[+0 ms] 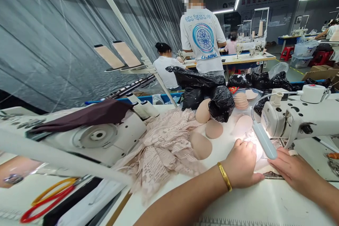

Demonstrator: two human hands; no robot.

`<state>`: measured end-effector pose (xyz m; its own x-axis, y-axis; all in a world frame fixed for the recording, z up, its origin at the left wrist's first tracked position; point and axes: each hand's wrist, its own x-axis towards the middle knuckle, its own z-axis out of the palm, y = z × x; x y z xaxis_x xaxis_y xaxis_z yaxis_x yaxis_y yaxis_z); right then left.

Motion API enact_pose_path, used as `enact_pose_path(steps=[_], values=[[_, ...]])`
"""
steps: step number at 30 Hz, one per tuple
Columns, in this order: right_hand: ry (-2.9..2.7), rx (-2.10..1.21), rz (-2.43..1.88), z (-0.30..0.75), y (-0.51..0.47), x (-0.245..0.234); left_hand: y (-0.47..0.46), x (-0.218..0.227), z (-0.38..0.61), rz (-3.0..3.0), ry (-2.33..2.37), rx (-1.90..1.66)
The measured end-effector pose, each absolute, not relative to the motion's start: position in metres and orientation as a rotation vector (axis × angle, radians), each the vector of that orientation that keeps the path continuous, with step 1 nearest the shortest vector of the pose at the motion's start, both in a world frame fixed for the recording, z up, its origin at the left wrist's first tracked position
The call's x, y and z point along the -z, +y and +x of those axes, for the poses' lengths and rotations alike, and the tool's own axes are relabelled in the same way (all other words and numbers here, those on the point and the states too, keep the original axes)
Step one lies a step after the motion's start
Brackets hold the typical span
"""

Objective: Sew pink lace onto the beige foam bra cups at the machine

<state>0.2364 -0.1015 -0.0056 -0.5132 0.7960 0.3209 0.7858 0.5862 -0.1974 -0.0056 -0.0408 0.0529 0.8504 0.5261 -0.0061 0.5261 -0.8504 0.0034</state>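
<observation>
L hand [242, 165] is palm-down, forearm in from the bottom, & R hand [295, 167] angles in from the R side, w/ the lit fabric [259, 153] btwn them on the worktop [238, 203] nr the sewing machine [312, 122]. Lamp [265, 141] partly blocks the view; lace pile [164, 144], beige cups [214, 129] & blk bags [221, 104] lie L/behind. L fingers curled close together on the fabric, R fingers straighter, together by its edge, can't tell if either pinches it

The lace [164, 144] I see at left is pale pink, openwork-patterned; the oval pieces [214, 129] beige, bangle [224, 176] gold, right machine [317, 113] white, far bags [221, 105] black.
</observation>
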Motion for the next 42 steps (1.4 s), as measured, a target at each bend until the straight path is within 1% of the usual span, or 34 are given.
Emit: enact_pose_path(steps=[3,6,10,13,16,18,22,24,33,42], values=[[-2.336,0.028,-1.315,0.25,-0.099,0.01,-0.038,-0.06,-0.011,2.959,0.794,0.104],[-2.23,0.049,-1.287,0.267,-0.097,0.008,-0.03,-0.069,-0.021,2.925,0.631,0.165],[-2.328,-0.152,-1.347,0.284,-0.098,0.001,-0.021,-0.072,-0.026,2.844,0.421,0.139],[-2.395,-0.373,-1.413,0.292,-0.1,-0.008,-0.019,-0.064,-0.023,2.881,0.441,0.049],[-2.313,-0.533,-1.345,0.288,-0.1,-0.013,-0.019,-0.053,-0.018,2.984,0.417,-0.044],[-2.262,-0.454,-1.297,0.278,-0.097,-0.013,-0.018,-0.047,-0.016,3.02,0.369,-0.074],[-2.37,-0.113,-1.331,0.258,-0.093,-0.006,-0.012,-0.04,-0.015,3.037,0.321,-0.205],[-2.399,-0.03,-1.355,0.254,-0.092,-0.002,-0.009,-0.039,-0.015,3.036,0.323,-0.244],[-2.353,0.114,-1.405,0.257,-0.091,0.007,0.003,-0.042,-0.011,2.971,0.358,-0.214],[-2.351,0.152,-1.376,0.26,-0.092,0.009,0.003,-0.044,-0.012,2.958,0.378,-0.203]])
